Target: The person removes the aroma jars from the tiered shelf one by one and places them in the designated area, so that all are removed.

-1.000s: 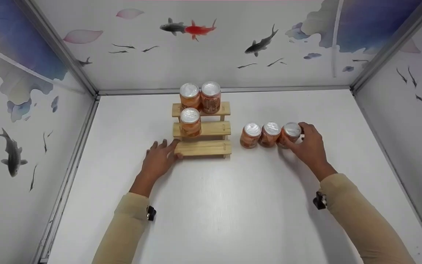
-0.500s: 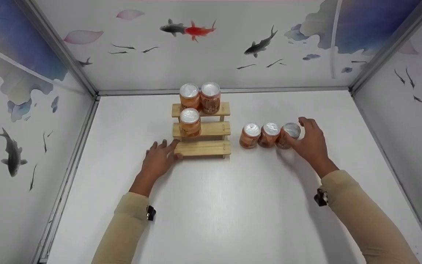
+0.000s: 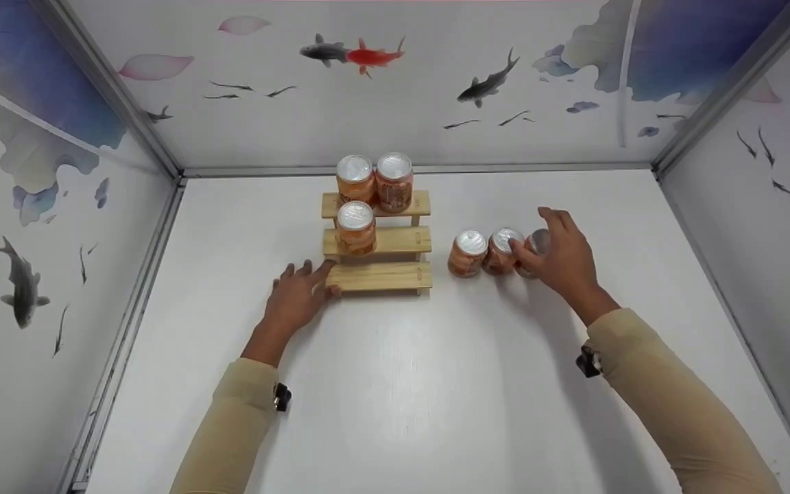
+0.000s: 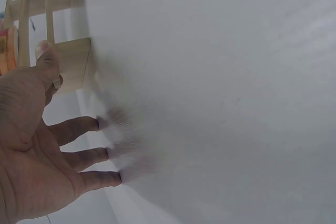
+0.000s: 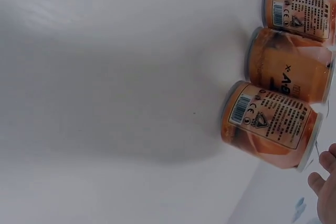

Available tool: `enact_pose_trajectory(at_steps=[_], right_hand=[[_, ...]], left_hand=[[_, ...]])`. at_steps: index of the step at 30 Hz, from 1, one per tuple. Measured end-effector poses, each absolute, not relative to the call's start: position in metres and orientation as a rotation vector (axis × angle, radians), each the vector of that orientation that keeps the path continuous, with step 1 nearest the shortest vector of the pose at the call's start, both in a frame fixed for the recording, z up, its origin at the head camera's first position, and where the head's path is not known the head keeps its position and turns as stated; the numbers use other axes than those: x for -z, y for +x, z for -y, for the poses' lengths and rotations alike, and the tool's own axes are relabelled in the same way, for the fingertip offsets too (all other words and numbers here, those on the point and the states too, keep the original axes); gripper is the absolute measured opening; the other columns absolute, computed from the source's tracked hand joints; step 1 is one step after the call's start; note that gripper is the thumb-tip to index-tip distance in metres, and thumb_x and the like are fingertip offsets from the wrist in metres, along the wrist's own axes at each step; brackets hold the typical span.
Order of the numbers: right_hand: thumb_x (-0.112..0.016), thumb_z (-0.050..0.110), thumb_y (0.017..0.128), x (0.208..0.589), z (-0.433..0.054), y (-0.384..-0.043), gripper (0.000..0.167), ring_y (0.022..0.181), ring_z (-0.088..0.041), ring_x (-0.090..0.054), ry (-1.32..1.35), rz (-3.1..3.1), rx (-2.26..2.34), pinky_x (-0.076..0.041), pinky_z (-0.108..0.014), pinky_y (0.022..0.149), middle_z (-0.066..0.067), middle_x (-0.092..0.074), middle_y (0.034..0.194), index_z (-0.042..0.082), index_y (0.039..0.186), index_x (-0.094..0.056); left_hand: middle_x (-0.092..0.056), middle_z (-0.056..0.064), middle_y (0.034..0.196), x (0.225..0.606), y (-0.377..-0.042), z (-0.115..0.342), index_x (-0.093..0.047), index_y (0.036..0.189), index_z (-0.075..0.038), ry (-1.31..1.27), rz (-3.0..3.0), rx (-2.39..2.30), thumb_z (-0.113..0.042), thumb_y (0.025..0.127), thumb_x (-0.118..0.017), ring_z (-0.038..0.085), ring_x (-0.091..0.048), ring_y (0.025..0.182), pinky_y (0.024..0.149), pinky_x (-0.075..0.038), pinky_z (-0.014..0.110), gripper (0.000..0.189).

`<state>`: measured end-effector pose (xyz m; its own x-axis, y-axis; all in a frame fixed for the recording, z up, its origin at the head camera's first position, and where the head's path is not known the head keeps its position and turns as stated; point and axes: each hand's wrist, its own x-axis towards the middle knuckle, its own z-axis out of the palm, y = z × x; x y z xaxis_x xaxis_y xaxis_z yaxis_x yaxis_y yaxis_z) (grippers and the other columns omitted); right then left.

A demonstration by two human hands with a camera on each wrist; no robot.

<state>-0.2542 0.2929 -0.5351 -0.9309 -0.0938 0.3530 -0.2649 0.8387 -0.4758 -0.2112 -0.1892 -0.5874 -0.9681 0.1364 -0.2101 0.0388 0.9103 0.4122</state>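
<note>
A three-step wooden rack [image 3: 385, 276] stands on the white table. My left hand [image 3: 294, 300] pinches the left end of its lowest step between thumb and index finger; the other fingertips touch the tabletop in the left wrist view. Two orange cans with silver lids, a left can [image 3: 355, 180] and a right can [image 3: 394, 184], sit on the top step. One more can [image 3: 356, 230] occupies the left of the middle step. Right of the rack, three like cans [image 5: 270, 124] stand in a row. Over the rightmost ones hovers my right hand [image 3: 559, 257], fingers spread, partly hiding the end can [image 3: 539, 241].
Printed walls with fish and leaves enclose the white table [image 3: 395, 384] at the back and both sides. Metal strips [image 3: 285, 171] run along the table's back and side edges. A small black camera [image 3: 588, 361] is worn on the right wrist.
My right hand has come off the side of the rightmost can and moved up and left over the row. The left hand, rack and cans have not moved.
</note>
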Motion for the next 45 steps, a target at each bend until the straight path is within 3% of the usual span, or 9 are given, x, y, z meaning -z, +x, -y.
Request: enact_pose_trajectory(at_steps=[3, 6, 9, 13, 15, 21, 32, 39, 45], right_hand=[[-0.086, 0.037, 0.096, 0.532, -0.283, -0.256, 0.077, 0.121, -0.053, -0.07, 0.308, 2.7, -0.749, -0.059, -0.069, 0.098, -0.029, -0.061, 0.148, -0.005, 0.153, -0.056], [-0.087, 0.036, 0.096, 0.528, -0.272, -0.257, 0.077, 0.102, -0.048, -0.072, 0.347, 2.7, -0.772, -0.061, -0.062, 0.09, -0.028, -0.061, 0.149, -0.004, 0.154, -0.055], [-0.087, 0.037, 0.096, 0.524, -0.261, -0.257, 0.078, 0.107, -0.046, -0.072, 0.371, 2.704, -0.804, -0.061, -0.061, 0.094, -0.027, -0.061, 0.149, -0.002, 0.155, -0.055], [-0.084, 0.043, 0.097, 0.519, -0.245, -0.258, 0.079, 0.133, -0.049, -0.066, 0.39, 2.725, -0.814, -0.057, -0.066, 0.109, -0.025, -0.06, 0.152, 0.0, 0.157, -0.055], [-0.083, 0.045, 0.098, 0.517, -0.237, -0.258, 0.081, 0.136, -0.049, -0.065, 0.406, 2.738, -0.815, -0.056, -0.066, 0.111, -0.025, -0.059, 0.154, 0.001, 0.159, -0.054], [-0.082, 0.046, 0.099, 0.515, -0.217, -0.258, 0.081, 0.139, -0.045, -0.063, 0.476, 2.76, -0.81, -0.054, -0.063, 0.114, -0.023, -0.059, 0.155, 0.002, 0.16, -0.053], [-0.079, 0.055, 0.1, 0.514, -0.177, -0.258, 0.083, 0.141, -0.042, -0.064, 0.563, 2.782, -0.832, -0.057, -0.06, 0.113, -0.019, -0.061, 0.154, 0.005, 0.16, -0.054], [-0.078, 0.055, 0.099, 0.514, -0.154, -0.256, 0.083, 0.129, -0.04, -0.069, 0.62, 2.774, -0.815, -0.06, -0.058, 0.108, -0.019, -0.061, 0.154, 0.004, 0.16, -0.054], [-0.08, 0.054, 0.099, 0.518, -0.138, -0.254, 0.083, 0.136, -0.04, -0.067, 0.642, 2.743, -0.852, -0.06, -0.059, 0.108, -0.018, -0.063, 0.153, 0.003, 0.159, -0.055]], left_hand=[[-0.036, 0.028, 0.176, 0.589, -0.212, 0.189, -0.041, 0.172, -0.031, 0.109, -2.83, -0.605, -0.054, 0.112, -0.058, 0.06, -0.025, 0.165, 0.127, -0.028, 0.081, 0.066], [-0.036, 0.028, 0.177, 0.589, -0.212, 0.188, -0.041, 0.172, -0.032, 0.099, -2.828, -0.595, -0.054, 0.112, -0.057, 0.059, -0.026, 0.165, 0.128, -0.027, 0.08, 0.066], [-0.037, 0.028, 0.176, 0.589, -0.212, 0.188, -0.041, 0.172, -0.032, 0.105, -2.836, -0.583, -0.053, 0.113, -0.057, 0.059, -0.026, 0.165, 0.127, -0.028, 0.08, 0.065], [-0.037, 0.029, 0.175, 0.587, -0.211, 0.188, -0.041, 0.172, -0.031, 0.112, -2.846, -0.581, -0.048, 0.114, -0.057, 0.06, -0.027, 0.164, 0.126, -0.029, 0.081, 0.063], [-0.037, 0.029, 0.176, 0.587, -0.212, 0.188, -0.041, 0.172, -0.031, 0.106, -2.841, -0.586, -0.049, 0.114, -0.057, 0.06, -0.026, 0.165, 0.127, -0.028, 0.081, 0.063], [-0.035, 0.028, 0.177, 0.588, -0.212, 0.188, -0.039, 0.173, -0.031, 0.084, -2.818, -0.591, -0.053, 0.113, -0.056, 0.059, -0.025, 0.166, 0.129, -0.026, 0.079, 0.066], [-0.04, 0.031, 0.174, 0.588, -0.211, 0.19, -0.044, 0.171, -0.027, 0.143, -2.873, -0.581, -0.047, 0.113, -0.06, 0.061, -0.03, 0.163, 0.124, -0.033, 0.081, 0.064], [-0.032, 0.032, 0.176, 0.587, -0.211, 0.189, -0.041, 0.173, -0.026, 0.116, -2.82, -0.675, -0.05, 0.114, -0.057, 0.061, -0.021, 0.165, 0.127, -0.034, 0.076, 0.065], [-0.031, 0.032, 0.176, 0.589, -0.211, 0.188, -0.04, 0.173, -0.024, 0.119, -2.797, -0.727, -0.047, 0.114, -0.057, 0.058, -0.023, 0.166, 0.126, -0.037, 0.074, 0.065]])
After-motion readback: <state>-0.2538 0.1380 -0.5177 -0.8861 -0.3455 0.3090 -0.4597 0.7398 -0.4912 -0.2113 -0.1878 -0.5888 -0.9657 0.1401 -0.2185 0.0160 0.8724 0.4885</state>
